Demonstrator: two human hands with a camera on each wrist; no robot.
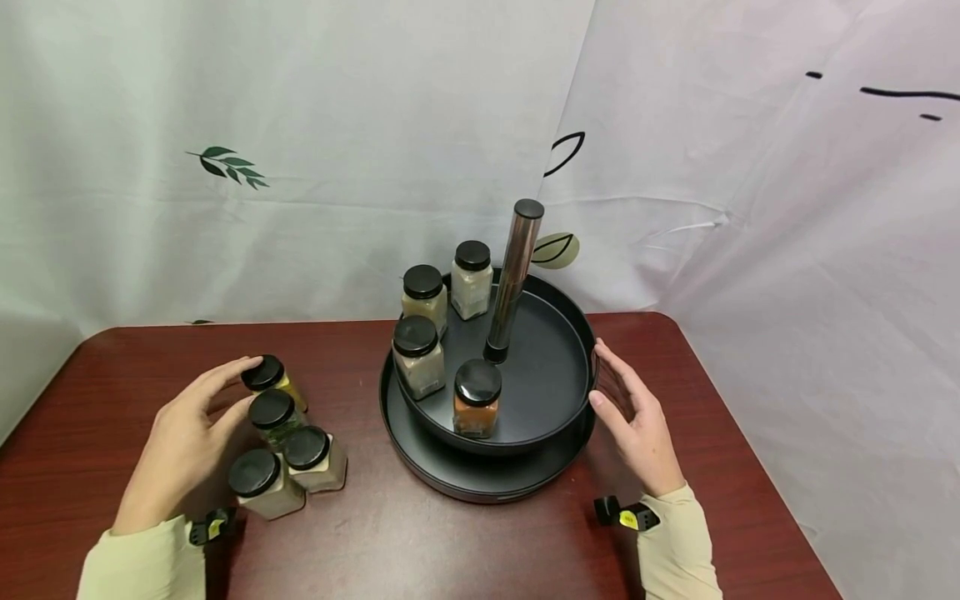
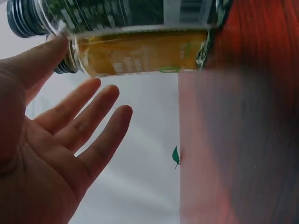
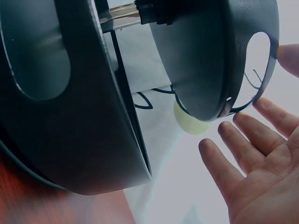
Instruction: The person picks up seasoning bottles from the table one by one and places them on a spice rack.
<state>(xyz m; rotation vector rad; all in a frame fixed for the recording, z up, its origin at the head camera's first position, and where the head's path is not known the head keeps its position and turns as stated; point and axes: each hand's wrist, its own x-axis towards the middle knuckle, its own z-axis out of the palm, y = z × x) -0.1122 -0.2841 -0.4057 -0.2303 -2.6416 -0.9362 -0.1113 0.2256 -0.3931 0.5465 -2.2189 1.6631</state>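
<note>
My left hand [image 1: 183, 429] is at a cluster of square glass spice jars with black lids on the left. Its index finger and thumb pinch the lid of the yellow spice jar [image 2: 135, 53], the rearmost; the other fingers spread free. Close beside it is a jar of green herbs [image 2: 126, 11], with two pale powder jars [image 1: 318, 467] nearer me. My right hand [image 1: 641, 429], fingers extended, touches the right rim of a black two-tier round spice rack [image 1: 551, 358]. In the right wrist view, thumb and index fingertip meet the upper tier [image 3: 238, 42] around its oval cutout.
On the upper tier stand several jars, including an orange one [image 1: 476, 400] in front and a pale one [image 1: 471, 279] at the back. A metallic post [image 1: 513, 279] rises from its middle. The lower tier [image 1: 480, 483] shows beneath. White patterned cloth [image 1: 337, 125] hangs behind the reddish-brown table [image 1: 345, 550].
</note>
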